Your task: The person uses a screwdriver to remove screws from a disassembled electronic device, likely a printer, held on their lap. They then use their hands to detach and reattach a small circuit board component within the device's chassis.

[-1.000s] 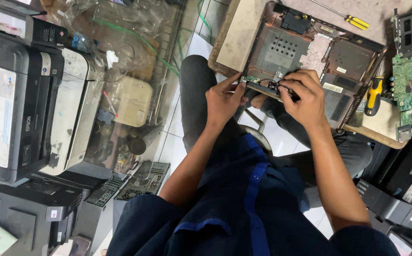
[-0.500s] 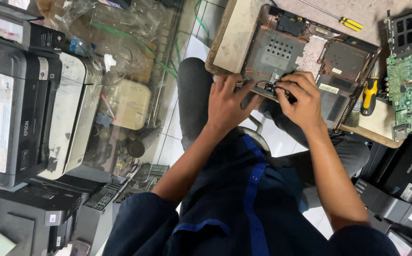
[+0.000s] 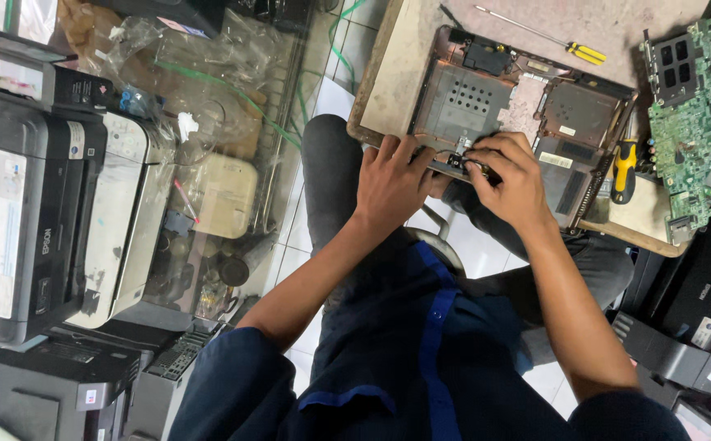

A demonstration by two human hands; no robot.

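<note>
Both hands work at the near edge of an opened laptop base (image 3: 527,106), which lies on a worn wooden surface (image 3: 404,73) in the upper middle of the frame, its bare metal and plastic inner shell facing up. The left hand (image 3: 388,184) rests on the edge of the base with its fingers spread and pressing down flat, closed on nothing. The right hand (image 3: 512,175) sits just beside it, its fingers curled tightly at a small metal part (image 3: 460,155) on the same edge; whether they actually pinch that part cannot be told, as the fingertips hide it.

A thin screwdriver with a yellow handle (image 3: 547,39) lies on the surface above the base, apart from the hands. A second yellow-and-black screwdriver (image 3: 623,167) lies at the right side of the base. A green circuit board (image 3: 699,114) lies at the upper right. At the left of the frame stand a black printer (image 3: 20,204) and a white printer (image 3: 127,220), with crumpled clear plastic bags (image 3: 208,90) between them and the surface.
</note>
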